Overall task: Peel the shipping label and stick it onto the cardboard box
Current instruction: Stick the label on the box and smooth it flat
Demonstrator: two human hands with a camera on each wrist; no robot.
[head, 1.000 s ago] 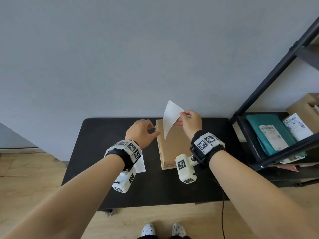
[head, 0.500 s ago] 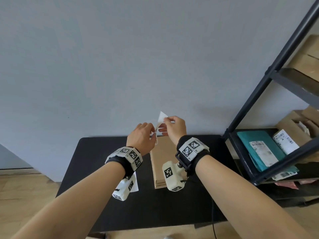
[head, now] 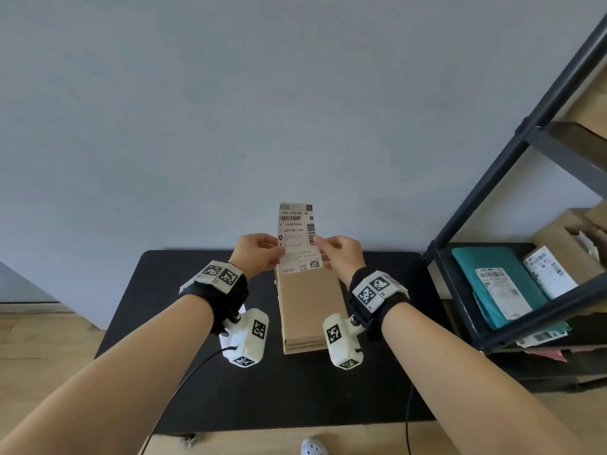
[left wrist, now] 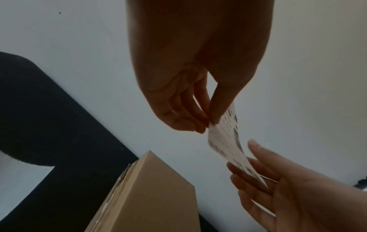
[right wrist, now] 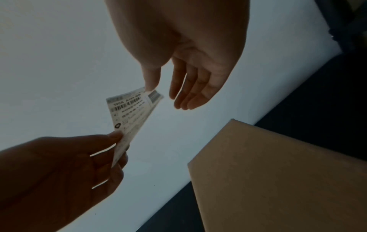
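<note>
Since the earlier frame I've turned the label (head: 296, 237) print-side toward me. My left hand (head: 255, 254) and right hand (head: 341, 254) each pinch an edge, holding it above the box's (head: 308, 307) far end.

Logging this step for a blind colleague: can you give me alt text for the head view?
Both hands, left hand and right hand, pinch a printed shipping label by its side edges, upright and print-side toward the camera, above the far end of a flat cardboard box on a black table. A black shelf with parcels stands at right.
</note>
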